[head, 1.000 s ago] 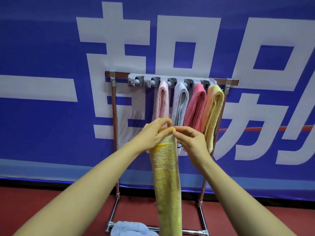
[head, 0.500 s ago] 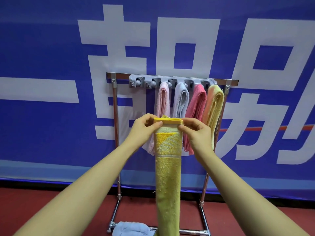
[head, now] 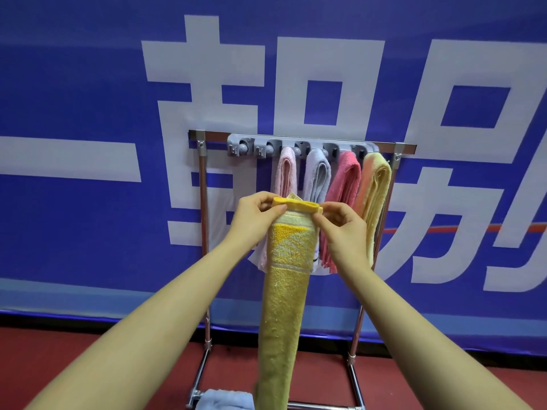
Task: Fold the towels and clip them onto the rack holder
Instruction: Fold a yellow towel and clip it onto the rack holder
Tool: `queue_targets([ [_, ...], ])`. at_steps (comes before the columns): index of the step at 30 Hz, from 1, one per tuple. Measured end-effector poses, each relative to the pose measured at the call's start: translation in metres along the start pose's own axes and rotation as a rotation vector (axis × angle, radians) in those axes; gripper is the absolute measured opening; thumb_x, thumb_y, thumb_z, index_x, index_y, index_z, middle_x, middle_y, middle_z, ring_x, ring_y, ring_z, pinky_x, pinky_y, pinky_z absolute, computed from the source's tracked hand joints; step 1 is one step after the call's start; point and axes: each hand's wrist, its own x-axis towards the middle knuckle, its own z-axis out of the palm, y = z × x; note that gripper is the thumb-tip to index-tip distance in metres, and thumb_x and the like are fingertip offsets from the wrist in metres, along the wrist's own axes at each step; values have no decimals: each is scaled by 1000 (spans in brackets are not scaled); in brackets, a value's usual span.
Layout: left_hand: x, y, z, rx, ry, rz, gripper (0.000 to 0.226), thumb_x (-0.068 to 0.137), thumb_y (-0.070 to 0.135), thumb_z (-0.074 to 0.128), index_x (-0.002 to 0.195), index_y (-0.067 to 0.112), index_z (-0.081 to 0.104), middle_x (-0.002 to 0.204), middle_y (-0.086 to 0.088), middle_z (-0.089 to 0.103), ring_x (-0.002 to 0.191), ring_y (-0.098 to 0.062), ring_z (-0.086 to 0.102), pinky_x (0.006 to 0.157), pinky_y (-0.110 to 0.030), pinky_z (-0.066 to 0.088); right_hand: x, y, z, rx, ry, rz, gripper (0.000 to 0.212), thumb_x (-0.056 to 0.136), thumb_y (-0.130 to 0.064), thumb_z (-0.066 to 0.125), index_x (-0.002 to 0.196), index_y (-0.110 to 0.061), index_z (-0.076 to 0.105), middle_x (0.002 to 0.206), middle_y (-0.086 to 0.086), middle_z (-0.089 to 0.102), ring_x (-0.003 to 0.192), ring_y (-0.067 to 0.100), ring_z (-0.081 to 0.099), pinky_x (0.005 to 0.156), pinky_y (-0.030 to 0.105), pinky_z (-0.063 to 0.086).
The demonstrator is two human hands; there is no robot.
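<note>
A long yellow towel (head: 284, 297), folded into a narrow strip, hangs down in front of me. My left hand (head: 256, 220) pinches its top edge at the left corner and my right hand (head: 344, 229) pinches the right corner. Behind it stands the metal rack (head: 204, 232) with a grey clip holder (head: 302, 143) on its top bar. Clipped there hang a pale pink towel (head: 285, 170), a light blue-grey towel (head: 318, 173), a red-pink towel (head: 344, 184) and a yellow-orange towel (head: 376, 190). The two leftmost clips hold nothing.
A light blue towel (head: 225, 400) lies on the rack's base bar by the red floor (head: 118, 344). A blue banner with large white characters (head: 88, 202) fills the wall right behind the rack.
Both hands spread apart along the yellow towel's top edge, stretching it flat, and lifted it slightly toward the rack.
</note>
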Motion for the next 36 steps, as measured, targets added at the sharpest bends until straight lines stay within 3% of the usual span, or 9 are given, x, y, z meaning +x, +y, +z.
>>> queue_targets([
  [5, -2, -5, -3, -98, 6, -61, 27, 87, 16, 65, 112, 18, 54, 97, -6, 70, 88, -13, 67, 66, -15, 53, 2, -5, 7, 64, 22, 10, 15, 84, -1, 67, 97, -9, 67, 88, 5, 68, 83, 10, 64, 75, 18, 53],
  [11, -20, -30, 0, -63, -131, -207, 37, 82, 27, 70, 113, 11, 58, 107, -2, 68, 97, -12, 66, 77, -21, 53, 9, -14, 8, 100, 89, 0, 15, 84, -3, 68, 99, -6, 69, 89, 4, 70, 84, 12, 66, 79, 25, 56],
  [16, -37, -45, 10, -122, -207, -293, 36, 83, 27, 70, 114, 17, 54, 102, -4, 67, 77, -10, 63, 70, -29, 49, 18, -17, 8, 112, 149, -2, 16, 84, -6, 69, 100, -5, 70, 91, 7, 71, 86, 15, 67, 80, 27, 56],
  [21, -39, -40, 19, -240, -177, -294, 25, 88, 7, 62, 108, 12, 47, 87, -5, 68, 59, 0, 64, 49, -12, 46, 22, -13, 5, 109, 228, 8, 18, 84, -7, 69, 101, -3, 69, 92, 7, 70, 81, 9, 65, 74, 20, 54],
  [23, -40, -40, 20, -216, -136, -255, 36, 89, 8, 62, 114, 19, 39, 88, -9, 71, 68, -9, 68, 54, -19, 50, 23, -12, 3, 121, 257, 1, 16, 83, -6, 69, 99, -4, 69, 87, 2, 69, 74, 0, 64, 69, 13, 50],
  [28, -38, -38, 19, -137, -131, -102, 40, 87, 14, 64, 102, 44, 42, 85, -42, 57, 70, -37, 57, 62, -61, 47, 28, -6, 3, 137, 293, 1, 13, 84, -3, 66, 97, -6, 69, 82, -5, 67, 70, -4, 62, 68, 12, 49],
  [30, -34, -37, 15, -124, -159, -74, 34, 84, 20, 64, 101, 44, 47, 77, -46, 49, 68, -35, 51, 57, -59, 42, 30, -2, 3, 146, 293, 26, 16, 85, -4, 66, 101, -3, 68, 82, -5, 66, 71, -3, 61, 67, 11, 49],
  [33, -26, -33, 12, -111, -137, -48, 24, 87, 15, 63, 96, 36, 57, 68, -36, 51, 65, -30, 47, 59, -46, 39, 31, 9, 1, 159, 246, 84, 14, 88, -8, 64, 102, -7, 67, 85, -5, 67, 75, 1, 62, 72, 16, 51],
  [36, -16, -24, 13, -133, 6, -28, 20, 87, 0, 61, 86, 20, 65, 76, -3, 65, 66, -15, 58, 70, -33, 48, 24, 20, 1, 168, 104, 129, 15, 94, -14, 57, 106, -19, 65, 96, -2, 70, 87, 10, 64, 83, 25, 53],
])
